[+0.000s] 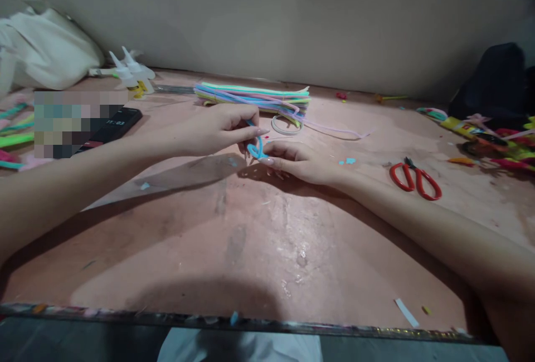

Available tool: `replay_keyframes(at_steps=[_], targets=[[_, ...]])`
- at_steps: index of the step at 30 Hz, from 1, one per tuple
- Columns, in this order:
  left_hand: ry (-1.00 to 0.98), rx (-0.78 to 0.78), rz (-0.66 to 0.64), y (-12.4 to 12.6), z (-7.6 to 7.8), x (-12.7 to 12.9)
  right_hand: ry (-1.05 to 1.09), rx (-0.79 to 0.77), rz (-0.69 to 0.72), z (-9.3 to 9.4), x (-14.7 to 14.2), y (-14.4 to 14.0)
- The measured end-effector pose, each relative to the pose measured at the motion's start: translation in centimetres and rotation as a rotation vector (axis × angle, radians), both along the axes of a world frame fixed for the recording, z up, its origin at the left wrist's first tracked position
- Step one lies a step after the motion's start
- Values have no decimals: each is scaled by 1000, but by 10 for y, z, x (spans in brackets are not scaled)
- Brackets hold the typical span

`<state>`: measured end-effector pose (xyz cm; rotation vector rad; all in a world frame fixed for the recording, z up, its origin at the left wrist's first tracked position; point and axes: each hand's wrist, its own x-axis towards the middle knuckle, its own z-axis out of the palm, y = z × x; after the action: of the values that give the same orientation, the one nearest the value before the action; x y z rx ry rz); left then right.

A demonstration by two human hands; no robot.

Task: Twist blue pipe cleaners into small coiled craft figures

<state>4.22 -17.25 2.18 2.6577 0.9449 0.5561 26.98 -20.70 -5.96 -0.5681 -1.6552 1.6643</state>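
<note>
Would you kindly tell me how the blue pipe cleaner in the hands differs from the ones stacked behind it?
The blue pipe cleaner is bent into a small loop; the stacked pipe cleaners lie straight and long. It is pinched between the left hand and right hand; the stack rests untouched on the table. It is one colour; the stack mixes pastel colours.

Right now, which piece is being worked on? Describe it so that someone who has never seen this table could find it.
Start at the stack of pastel pipe cleaners by the back wall of the pink table. Just in front of it, the left hand and right hand meet. Pinched between their fingertips is a short blue pipe cleaner bent into a loop, the only piece held off the table.
</note>
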Motion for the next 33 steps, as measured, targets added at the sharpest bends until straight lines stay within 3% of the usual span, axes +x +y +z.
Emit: replay_keyframes(at_steps=[2, 9, 17, 22, 26, 29, 33], targets=[[22, 20, 0, -2, 1, 0, 95, -115, 106, 0, -3, -2], [26, -15, 7, -5, 2, 3, 188, -249, 186, 4, 2, -3], [43, -34, -1, -6, 4, 1, 221, -315, 163, 7, -2, -4], [32, -80, 8, -3, 6, 0, 224, -254, 67, 10, 0, -6], [74, -139, 28, -2, 3, 2, 225, -185, 102, 10, 3, -9], [96, -101, 39, -6, -1, 6, 218, -110, 94, 9, 4, -11], [116, -49, 58, -10, -4, 8, 49, 32, -132, 11, 10, -5]])
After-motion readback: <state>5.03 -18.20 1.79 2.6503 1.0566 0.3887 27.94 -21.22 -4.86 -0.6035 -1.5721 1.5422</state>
